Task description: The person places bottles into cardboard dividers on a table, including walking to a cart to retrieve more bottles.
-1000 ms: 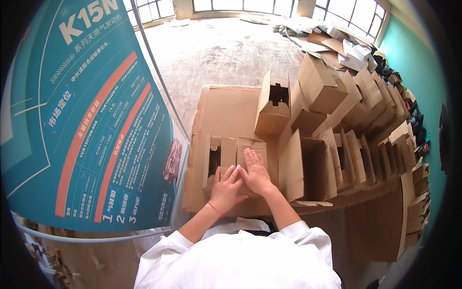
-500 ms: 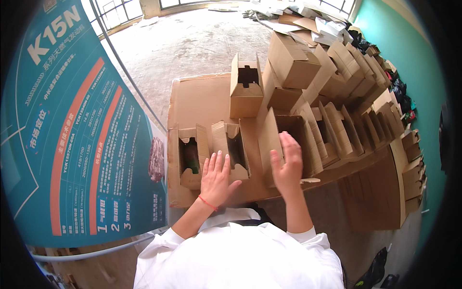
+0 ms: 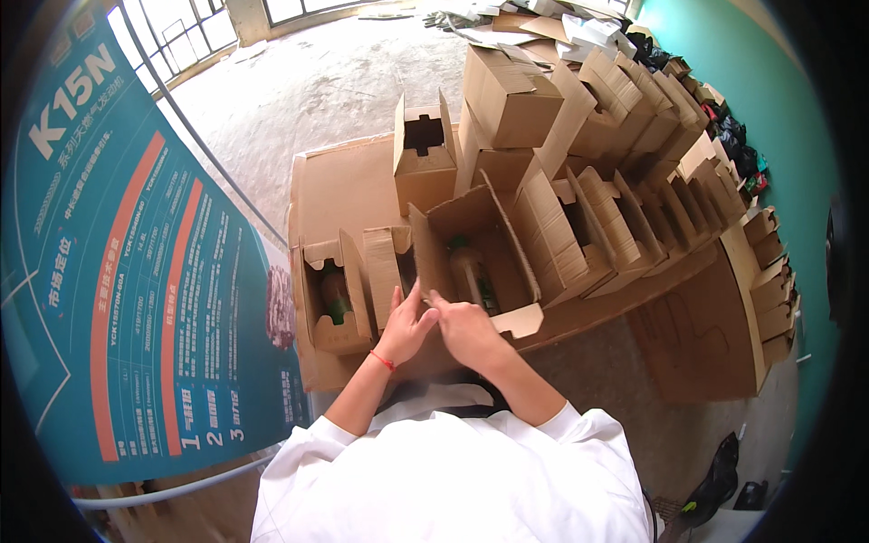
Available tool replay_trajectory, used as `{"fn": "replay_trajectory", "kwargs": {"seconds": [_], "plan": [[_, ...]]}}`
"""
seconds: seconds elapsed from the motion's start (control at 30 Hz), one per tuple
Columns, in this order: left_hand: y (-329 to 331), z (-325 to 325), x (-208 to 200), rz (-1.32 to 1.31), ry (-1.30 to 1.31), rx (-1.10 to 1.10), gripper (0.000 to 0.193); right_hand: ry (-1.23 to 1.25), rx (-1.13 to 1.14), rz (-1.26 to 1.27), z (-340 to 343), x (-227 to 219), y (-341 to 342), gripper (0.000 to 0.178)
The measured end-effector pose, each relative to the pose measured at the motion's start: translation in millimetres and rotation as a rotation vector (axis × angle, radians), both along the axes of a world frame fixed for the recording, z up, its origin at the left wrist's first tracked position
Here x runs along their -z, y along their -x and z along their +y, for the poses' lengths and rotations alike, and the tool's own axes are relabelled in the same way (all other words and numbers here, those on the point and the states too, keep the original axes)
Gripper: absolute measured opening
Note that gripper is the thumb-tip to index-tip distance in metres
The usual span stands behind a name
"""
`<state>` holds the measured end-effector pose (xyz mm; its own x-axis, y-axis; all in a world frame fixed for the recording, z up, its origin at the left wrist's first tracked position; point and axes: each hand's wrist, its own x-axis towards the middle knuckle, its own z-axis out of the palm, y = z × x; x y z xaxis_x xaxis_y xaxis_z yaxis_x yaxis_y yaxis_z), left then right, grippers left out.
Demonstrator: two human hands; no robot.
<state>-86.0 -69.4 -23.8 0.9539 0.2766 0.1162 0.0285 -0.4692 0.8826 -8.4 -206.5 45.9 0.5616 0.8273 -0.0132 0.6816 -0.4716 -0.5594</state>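
My left hand (image 3: 405,328) lies against the near side of the middle carton (image 3: 386,242), its fingers stretched out and the thumb apart. Close beside it is my right hand (image 3: 463,330), its fingertips meeting the left thumb and its other fingers curled under; what they grip, if anything, is hidden. Just beyond the right hand stands a larger open carton (image 3: 436,262), near flap folded out, with a green-capped bottle (image 3: 471,276) leaning inside. To the left, a smaller open carton (image 3: 339,341) holds another bottle (image 3: 335,294) with green on it.
Several open cartons (image 3: 566,262) stand in a row to the right. An upright carton (image 3: 425,181) and a taller one (image 3: 507,100) stand behind, on the cardboard-covered surface (image 3: 339,185). A teal banner (image 3: 136,290) rises at the left; cardboard scraps (image 3: 543,36) lie far back.
The larger carton has moved left, up against the middle carton, and its bottle now shows. My right hand has left that carton and come over to my left hand. The view has shifted slightly.
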Motion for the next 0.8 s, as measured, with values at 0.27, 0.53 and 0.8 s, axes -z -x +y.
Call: {"fn": "replay_trajectory", "kwargs": {"seconds": [0.27, 0.53, 0.8], "plan": [[-17.7, -3.4, -1.9, -0.051, 0.173, -0.112, 0.054, -0.117, -0.063, 0.123, -16.5, -21.5, -1.1, 0.047], [-18.9, -14.0, -16.6, 0.024, 0.059, -0.157, 0.047, 0.007, -0.17, -0.308, -92.7, 15.7, -22.9, 0.045], [-17.7, -10.7, -1.7, -0.072, -0.023, -0.256, 0.047, -0.563, 0.284, -0.388, -94.5, -61.5, -117.0, 0.01]]}}
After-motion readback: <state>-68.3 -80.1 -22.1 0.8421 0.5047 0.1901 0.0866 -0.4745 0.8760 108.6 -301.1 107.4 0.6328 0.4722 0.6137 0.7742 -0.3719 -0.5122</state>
